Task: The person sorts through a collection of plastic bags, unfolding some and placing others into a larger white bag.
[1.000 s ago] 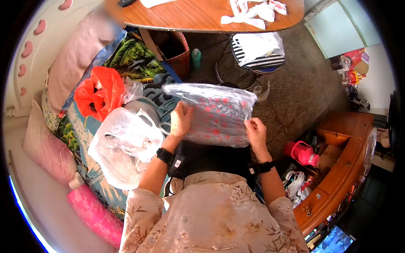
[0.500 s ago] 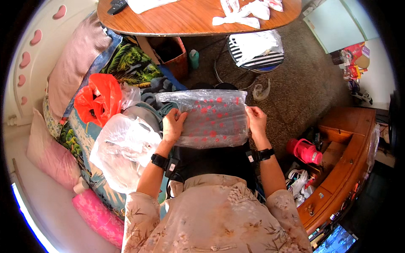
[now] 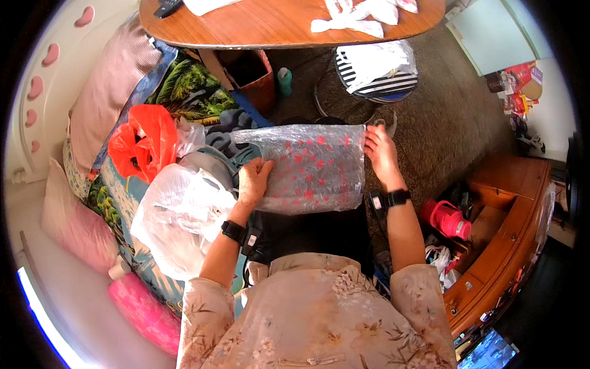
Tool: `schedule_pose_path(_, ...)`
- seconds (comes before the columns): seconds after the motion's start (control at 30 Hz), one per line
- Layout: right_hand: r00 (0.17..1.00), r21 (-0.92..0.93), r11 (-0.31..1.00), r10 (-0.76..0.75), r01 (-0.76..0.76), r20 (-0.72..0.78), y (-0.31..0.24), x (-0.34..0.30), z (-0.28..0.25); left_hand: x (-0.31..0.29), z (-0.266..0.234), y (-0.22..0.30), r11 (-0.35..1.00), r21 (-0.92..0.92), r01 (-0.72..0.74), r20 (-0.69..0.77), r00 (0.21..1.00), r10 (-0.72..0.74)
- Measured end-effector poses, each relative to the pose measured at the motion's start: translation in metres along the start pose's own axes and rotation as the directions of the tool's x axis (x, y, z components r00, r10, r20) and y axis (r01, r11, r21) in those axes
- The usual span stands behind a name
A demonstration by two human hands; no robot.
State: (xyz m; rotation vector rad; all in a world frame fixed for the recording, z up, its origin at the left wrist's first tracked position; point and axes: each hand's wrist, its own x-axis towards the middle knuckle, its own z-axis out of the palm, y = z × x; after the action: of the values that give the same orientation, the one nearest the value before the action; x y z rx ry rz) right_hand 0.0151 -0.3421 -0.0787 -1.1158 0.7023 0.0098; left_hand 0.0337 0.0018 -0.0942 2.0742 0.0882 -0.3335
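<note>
While both hands work at lap height, one clear plastic bag with red dots [image 3: 307, 169] lies stretched flat between them, its film thin, crinkled and glossy, roughly rectangular in outline. The left hand [image 3: 253, 181] rests on the bag's left edge with fingers laid loosely together over the film, the thumb side hidden, so whether it pinches the edge cannot be told. The right hand [image 3: 381, 154] grips the upper right corner, fingers curled over the rim of the plastic. Each wrist carries a dark band, two in all.

Beside the left forearm sits one translucent white plastic bag [image 3: 178, 215], puffed and wrinkled, and behind it one orange-red plastic bag [image 3: 141, 141], crumpled and shiny. They rest on a leaf-patterned bedspread [image 3: 190, 86] of soft cloth. Three pillows show along the bed: one ribbed mauve pillow [image 3: 110, 92], one pale pink pillow [image 3: 74, 221], and one bright pink fuzzy bolster [image 3: 138, 310].

Farther off stands one oval wooden table [image 3: 276, 24], smooth and brown, with a striped cloth on a stool [image 3: 375, 71] below it. Right of the knees lies one pink plastic bottle [image 3: 445, 218] near a wooden cabinet [image 3: 510, 227].
</note>
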Motion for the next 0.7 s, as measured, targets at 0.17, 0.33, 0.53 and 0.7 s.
schedule_pose_path(0.17, 0.971, -0.413, 0.91, 0.069, 0.032, 0.227, 0.018, -0.075, -0.014, -0.001, -0.001, -0.004, 0.995, 0.077, -0.062, -0.086, 0.994, 0.069)
schedule_pose_path(0.33, 0.998, -0.41, 0.91, -0.064, 0.063, 0.011, 0.021, -0.082, -0.038, 0.005, -0.005, 0.006, 0.994, 0.054, -0.096, -0.079, 0.992, 0.1)
schedule_pose_path(0.53, 0.917, -0.512, 0.766, -0.273, 0.39, 0.291, 0.023, -0.063, -0.006, 0.008, -0.005, -0.001, 0.991, -0.137, 0.004, -0.012, 1.0, -0.006)
schedule_pose_path(0.7, 0.933, -0.375, 0.897, -0.098, 0.233, 0.347, 0.009, -0.068, 0.001, -0.001, -0.027, 0.017, 0.909, -0.415, 0.048, 0.077, 0.997, -0.018)
